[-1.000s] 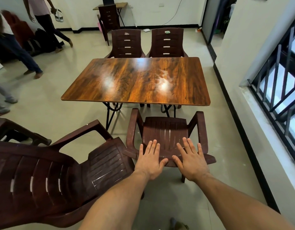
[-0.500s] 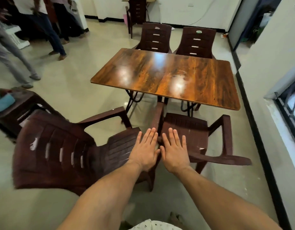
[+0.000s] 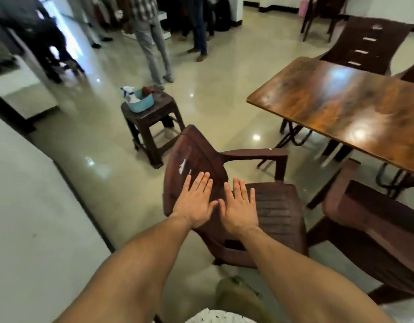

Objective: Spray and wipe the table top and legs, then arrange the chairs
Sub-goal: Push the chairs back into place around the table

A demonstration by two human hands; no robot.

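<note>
A dark brown plastic armchair (image 3: 271, 206) stands in front of me, away from the table, its back towards the left. My left hand (image 3: 195, 202) and my right hand (image 3: 238, 207) are stretched out flat side by side over its backrest and seat, fingers apart, holding nothing; whether they touch it I cannot tell. The glossy wooden table (image 3: 345, 108) stands at the right on black metal legs (image 3: 292, 136). A second armchair (image 3: 376, 229) sits at the table's near side, lower right. Another chair (image 3: 364, 47) stands behind the table.
A brown plastic stool (image 3: 159, 108) stands beyond the chair, carrying a blue tub (image 3: 142, 103) with a spray bottle (image 3: 129, 93) in it. Several people (image 3: 152, 38) stand on the shiny tiled floor at the back. A white wall (image 3: 26, 217) runs along my left.
The view has swung left, from the chair at the table to the loose armchair. Both hands stay flat and empty, now over that chair's backrest. The stool with the tub has come into view.
</note>
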